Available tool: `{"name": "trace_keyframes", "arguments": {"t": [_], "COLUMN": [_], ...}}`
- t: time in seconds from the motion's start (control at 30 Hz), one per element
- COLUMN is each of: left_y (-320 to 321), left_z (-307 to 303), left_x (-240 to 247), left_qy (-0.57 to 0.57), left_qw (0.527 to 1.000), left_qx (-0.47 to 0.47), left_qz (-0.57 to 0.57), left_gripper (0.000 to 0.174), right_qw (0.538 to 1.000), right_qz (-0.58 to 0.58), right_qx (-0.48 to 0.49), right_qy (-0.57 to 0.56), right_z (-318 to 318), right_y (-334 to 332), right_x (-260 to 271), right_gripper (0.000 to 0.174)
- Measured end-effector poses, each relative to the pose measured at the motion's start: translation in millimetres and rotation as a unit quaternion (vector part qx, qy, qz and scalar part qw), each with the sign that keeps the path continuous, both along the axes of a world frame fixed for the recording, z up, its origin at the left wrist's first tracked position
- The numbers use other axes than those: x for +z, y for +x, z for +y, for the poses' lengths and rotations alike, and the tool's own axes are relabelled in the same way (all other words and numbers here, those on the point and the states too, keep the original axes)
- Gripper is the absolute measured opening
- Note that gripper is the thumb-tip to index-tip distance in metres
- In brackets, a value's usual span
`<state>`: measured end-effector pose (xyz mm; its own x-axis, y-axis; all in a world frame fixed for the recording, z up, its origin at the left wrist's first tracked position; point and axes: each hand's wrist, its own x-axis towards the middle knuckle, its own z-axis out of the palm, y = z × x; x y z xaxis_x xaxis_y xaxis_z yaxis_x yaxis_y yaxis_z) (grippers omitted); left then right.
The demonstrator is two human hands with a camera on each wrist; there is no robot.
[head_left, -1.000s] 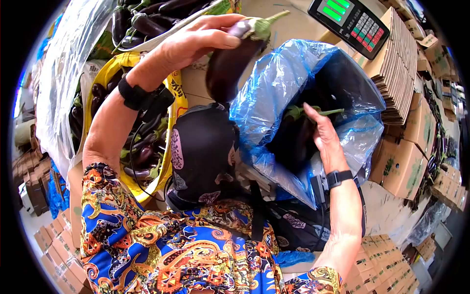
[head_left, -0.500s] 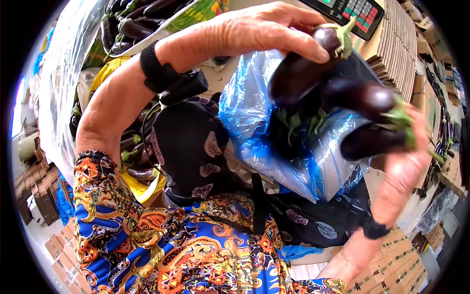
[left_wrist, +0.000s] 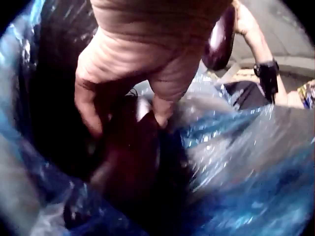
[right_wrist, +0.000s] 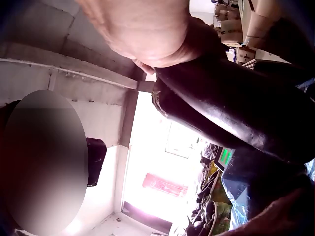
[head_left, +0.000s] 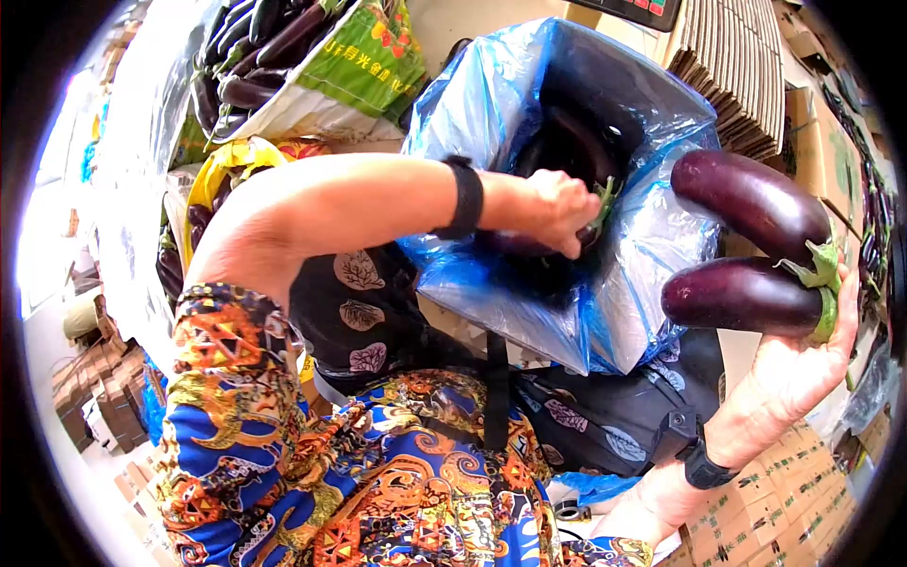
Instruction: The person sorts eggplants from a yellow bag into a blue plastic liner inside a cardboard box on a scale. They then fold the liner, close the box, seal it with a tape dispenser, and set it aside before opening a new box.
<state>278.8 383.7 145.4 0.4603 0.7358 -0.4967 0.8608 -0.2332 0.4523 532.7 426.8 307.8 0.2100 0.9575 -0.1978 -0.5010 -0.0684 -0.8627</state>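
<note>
Down inside a blue plastic bag [head_left: 652, 283], my left hand [head_left: 562, 210] grips an eggplant near its green stem end. The left wrist view has that dark eggplant [left_wrist: 129, 147] between thumb and fingers, its lower end in shadow. To the right of the bag, my right hand [head_left: 803, 367] holds two big glossy eggplants by their stem ends, an upper eggplant [head_left: 751, 200] and a lower eggplant [head_left: 742, 295], side by side with their round ends toward the bag. Another eggplant [head_left: 572, 142] lies in the bag beyond my left hand.
A yellow bag [head_left: 200, 189] of eggplants stands at the left, partly behind my left arm. Beyond it is a white-and-green sack [head_left: 364, 66] full of eggplants. Flattened cardboard [head_left: 727, 76] is stacked at the back right, beside a scale's keypad [head_left: 652, 8].
My left hand has carried its eggplant rightward and down into the blue bag. My right hand has come out of the bag with two eggplants and moved to the right.
</note>
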Motion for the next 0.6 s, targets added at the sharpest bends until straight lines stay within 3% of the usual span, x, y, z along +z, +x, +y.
{"name": "trace_keyframes", "arguments": {"t": [0.13, 0.23, 0.33, 0.43, 0.47, 0.53, 0.57, 0.6], "left_y": [16, 19, 17, -5, -14, -43, -67, -88], "left_z": [-29, -34, -47, -11, 11, 45, 56, 62], "left_x": [-25, -32, -47, -31, -27, 22, 47, 64], "left_qy": [-0.030, -0.038, 0.059, -0.068, -0.152, -0.197, -0.171, -0.116], "left_qw": [0.996, 0.998, 0.994, 0.993, 0.988, 0.979, 0.971, 0.962], "left_qx": [-0.078, -0.056, -0.090, -0.081, -0.041, 0.057, 0.125, 0.141], "left_qz": [0.020, 0.015, -0.008, -0.058, -0.001, -0.019, -0.109, -0.203], "left_gripper": [0.053, 0.048, 0.048, 0.051, 0.053, 0.043, 0.042, 0.054], "right_qw": [0.999, 0.999, 0.999, 0.998, 0.994, 0.992, 0.991, 0.991], "right_qz": [-0.024, -0.020, -0.045, 0.004, 0.046, 0.035, 0.033, 0.013], "right_qx": [-0.032, -0.027, -0.023, 0.055, 0.100, 0.117, 0.125, 0.125], "right_qy": [-0.009, -0.021, -0.019, -0.025, -0.020, -0.032, -0.031, -0.037], "right_z": [-5, -6, -13, -16, -13, -17, -17, -19], "right_y": [-8, -8, -33, -34, -28, -36, -37, -45], "right_x": [2, 3, 2, -5, -13, -16, -21, -21], "right_gripper": [0.027, 0.027, 0.028, 0.028, 0.028, 0.026, 0.025, 0.025]}}
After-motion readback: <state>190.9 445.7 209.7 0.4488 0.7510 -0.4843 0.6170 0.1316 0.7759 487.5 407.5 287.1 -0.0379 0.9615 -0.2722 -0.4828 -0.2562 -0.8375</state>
